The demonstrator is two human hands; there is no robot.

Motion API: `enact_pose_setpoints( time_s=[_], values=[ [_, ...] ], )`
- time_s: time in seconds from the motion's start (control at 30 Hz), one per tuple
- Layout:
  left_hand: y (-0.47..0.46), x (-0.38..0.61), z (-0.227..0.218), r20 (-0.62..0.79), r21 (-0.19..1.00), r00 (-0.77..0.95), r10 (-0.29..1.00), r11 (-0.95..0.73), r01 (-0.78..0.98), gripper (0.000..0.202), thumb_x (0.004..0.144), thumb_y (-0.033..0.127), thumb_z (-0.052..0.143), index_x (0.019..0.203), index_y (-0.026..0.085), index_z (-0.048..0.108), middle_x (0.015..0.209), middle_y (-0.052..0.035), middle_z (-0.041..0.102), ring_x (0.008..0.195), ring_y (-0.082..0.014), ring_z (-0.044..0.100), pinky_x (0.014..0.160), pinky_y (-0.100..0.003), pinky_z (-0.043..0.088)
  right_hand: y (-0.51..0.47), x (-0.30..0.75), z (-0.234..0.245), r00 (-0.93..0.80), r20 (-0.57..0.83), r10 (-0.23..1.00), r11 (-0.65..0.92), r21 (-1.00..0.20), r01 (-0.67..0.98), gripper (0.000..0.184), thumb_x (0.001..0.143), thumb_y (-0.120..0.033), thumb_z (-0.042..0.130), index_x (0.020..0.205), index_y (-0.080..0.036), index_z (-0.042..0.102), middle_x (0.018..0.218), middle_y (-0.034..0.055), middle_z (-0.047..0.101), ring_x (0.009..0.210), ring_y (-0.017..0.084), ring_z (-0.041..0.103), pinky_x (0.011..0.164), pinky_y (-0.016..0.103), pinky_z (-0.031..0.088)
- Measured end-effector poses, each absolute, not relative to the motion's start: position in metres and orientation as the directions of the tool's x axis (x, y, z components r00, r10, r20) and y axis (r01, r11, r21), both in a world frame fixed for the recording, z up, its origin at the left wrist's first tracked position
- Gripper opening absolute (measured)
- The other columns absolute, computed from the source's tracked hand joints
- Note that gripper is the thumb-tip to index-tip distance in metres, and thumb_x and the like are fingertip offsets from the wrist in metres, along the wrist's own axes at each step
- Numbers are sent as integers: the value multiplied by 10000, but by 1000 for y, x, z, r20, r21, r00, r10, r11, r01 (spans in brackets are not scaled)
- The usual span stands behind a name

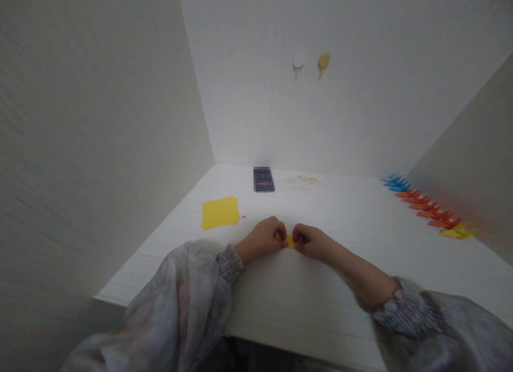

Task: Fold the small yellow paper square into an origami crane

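Between my two hands, just above or on the white table (320,318), is a small piece of yellow paper (290,241). My left hand (267,237) pinches its left side with curled fingers. On the right side, my right hand (309,239) pinches it too, thumb and fingers pressed together. Most of the paper hides behind my fingertips, so its folds cannot be made out. Left of my left hand lies a stack of yellow paper sheets (220,212), its edges slightly uneven. A tiny orange scrap (243,217) rests beside that stack.
A dark, blurred-out rectangular object (263,180) lies near the back wall. Along the right side runs a row of folded paper figures: blue (396,183), orange (428,206) and yellow (458,231). Walls enclose the table left, back and right. Two hooks (324,62) are on the back wall.
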State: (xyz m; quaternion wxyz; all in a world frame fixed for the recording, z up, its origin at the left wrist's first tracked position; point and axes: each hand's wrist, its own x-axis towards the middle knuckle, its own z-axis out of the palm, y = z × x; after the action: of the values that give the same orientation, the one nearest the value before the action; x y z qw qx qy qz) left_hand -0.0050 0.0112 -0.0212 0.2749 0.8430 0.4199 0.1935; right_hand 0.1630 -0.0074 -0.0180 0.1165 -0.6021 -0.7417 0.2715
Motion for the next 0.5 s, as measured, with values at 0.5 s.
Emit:
enact_pose_setpoints(
  time_s=[0.5],
  values=[
    [14,-7,-22,108,650,611,784,-521,554,145,596,211,586,736,171,590,775,-3,487,659,-103,450,603,-214,377,-3,153,-15,-207,-120,971,141,-413,900,221,581,-382,616,652,-182,552,586,-25,526,531,96,440,479,198,272]
  ],
)
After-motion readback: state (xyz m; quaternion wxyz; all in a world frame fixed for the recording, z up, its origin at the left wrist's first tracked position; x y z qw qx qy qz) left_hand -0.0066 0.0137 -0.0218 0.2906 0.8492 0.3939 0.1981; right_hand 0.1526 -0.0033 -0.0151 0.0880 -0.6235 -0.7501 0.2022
